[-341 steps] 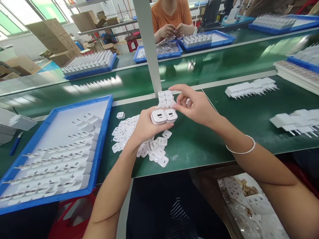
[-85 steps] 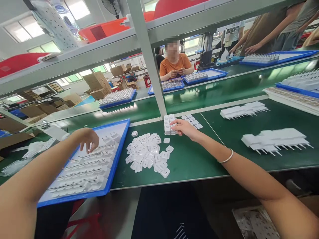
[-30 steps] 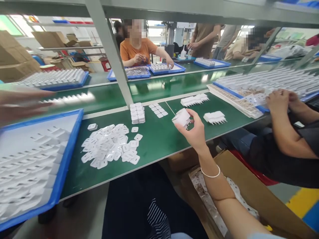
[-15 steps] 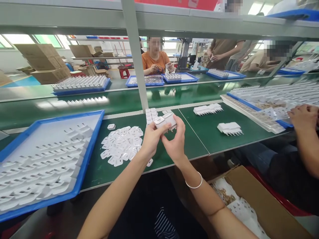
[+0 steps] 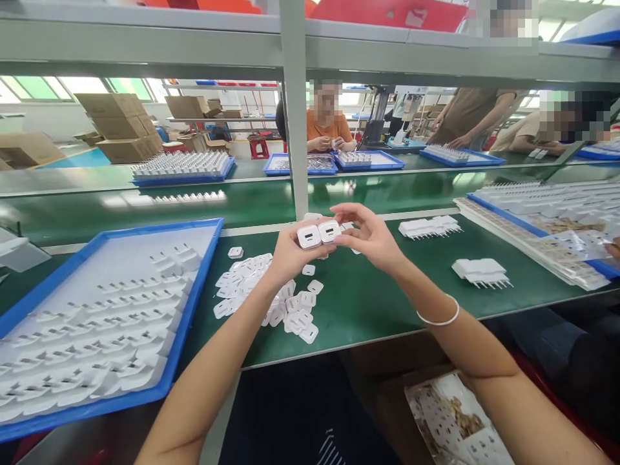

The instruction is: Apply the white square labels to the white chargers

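Two white USB charger plugs (image 5: 309, 237) sit side by side in front of me, their port faces turned toward me. My left hand (image 5: 289, 248) is closed round them from the left. On the right, my right hand (image 5: 371, 239) pinches the right-hand charger, thumb at its side and fingers over its top edge. Below and left of my hands lies a loose pile of white face plates with slots (image 5: 247, 278), partly hidden by my left forearm. A small stack of plates (image 5: 235, 252) stands apart behind the pile. More white pieces behind my hands are mostly covered.
A blue-rimmed tray (image 5: 196, 284) with rows of pronged white plug housings stands at left. Two groups of housings (image 5: 482, 271) lie on the green bench at right, beside stacked white trays (image 5: 527, 248). A shelf post (image 5: 294, 129) rises ahead. Co-workers sit and stand beyond.
The chargers have turned so their port faces point toward me. My right hand has shifted to the charger's right side. The view has swung left, and more loose plates show near the bench edge.
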The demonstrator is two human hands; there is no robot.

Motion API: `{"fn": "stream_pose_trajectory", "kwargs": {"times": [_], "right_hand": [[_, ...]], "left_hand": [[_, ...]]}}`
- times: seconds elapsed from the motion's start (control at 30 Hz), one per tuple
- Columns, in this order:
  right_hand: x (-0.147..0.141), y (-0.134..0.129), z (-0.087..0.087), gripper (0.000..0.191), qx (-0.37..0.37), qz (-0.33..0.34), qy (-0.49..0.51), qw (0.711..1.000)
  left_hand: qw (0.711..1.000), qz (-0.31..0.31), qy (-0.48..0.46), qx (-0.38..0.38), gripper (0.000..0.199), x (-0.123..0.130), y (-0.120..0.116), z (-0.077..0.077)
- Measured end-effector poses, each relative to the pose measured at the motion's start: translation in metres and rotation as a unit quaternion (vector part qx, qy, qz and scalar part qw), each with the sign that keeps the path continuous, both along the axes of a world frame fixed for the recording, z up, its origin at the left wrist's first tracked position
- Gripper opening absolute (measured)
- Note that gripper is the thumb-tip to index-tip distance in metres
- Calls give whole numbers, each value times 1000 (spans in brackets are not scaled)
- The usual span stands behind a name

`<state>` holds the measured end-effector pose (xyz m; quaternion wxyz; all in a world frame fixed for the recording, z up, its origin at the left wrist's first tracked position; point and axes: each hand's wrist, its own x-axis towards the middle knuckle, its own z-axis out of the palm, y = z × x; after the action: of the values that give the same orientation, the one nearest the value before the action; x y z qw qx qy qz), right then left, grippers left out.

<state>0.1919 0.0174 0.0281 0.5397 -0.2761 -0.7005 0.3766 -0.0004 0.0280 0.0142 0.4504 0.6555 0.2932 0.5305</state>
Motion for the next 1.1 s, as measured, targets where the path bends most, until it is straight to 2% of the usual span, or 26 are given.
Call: {"fn": "stream_pose_trajectory", "kwargs": {"times": [0.07,0.13,0.2,0.27,0.37,0.47,0.6,0.73,0.87,0.93,1.0,1.07,1.1], "right_hand": [[-2,16,9,40,-40,49,21,998],[-5,28,11,34,-96,84,41,991],[-7,35,6,32,-135,105,38,985],[-8,37,-3,31,-134,112,16,985],[-9,34,-15,23,-122,95,-29,988],[-8,33,-22,23,-137,55,-45,988],[-7,34,-23,22,-109,-8,-14,994],[-10,33,-24,26,-128,-13,25,991],[-10,30,-27,26,-159,0,-14,987],[-7,29,-28,19,-125,-24,-88,988],[-3,28,-28,25,-29,-62,-188,980],[1,29,-28,32,89,-84,-289,949],[3,29,-28,28,133,-87,-332,930]], "left_hand": [[998,34,6,61,43,-6,1,-1],[991,49,31,122,40,-12,-1,-3],[985,31,80,153,40,-18,-4,-4],[976,-6,153,156,35,-20,-7,-4],[958,-44,250,134,25,-18,-12,-4],[954,-50,281,94,25,-13,-14,-6],[971,-46,234,8,35,-10,-15,-13],[987,-17,145,-71,43,-7,-14,-20],[989,-11,133,-62,40,-7,-9,-22],[983,-5,181,-27,37,-9,-7,-23],[969,-5,247,8,35,-12,-5,-23],[952,-11,303,34,32,-14,-3,-25],[946,-15,321,42,31,-15,-2,-26]]}}
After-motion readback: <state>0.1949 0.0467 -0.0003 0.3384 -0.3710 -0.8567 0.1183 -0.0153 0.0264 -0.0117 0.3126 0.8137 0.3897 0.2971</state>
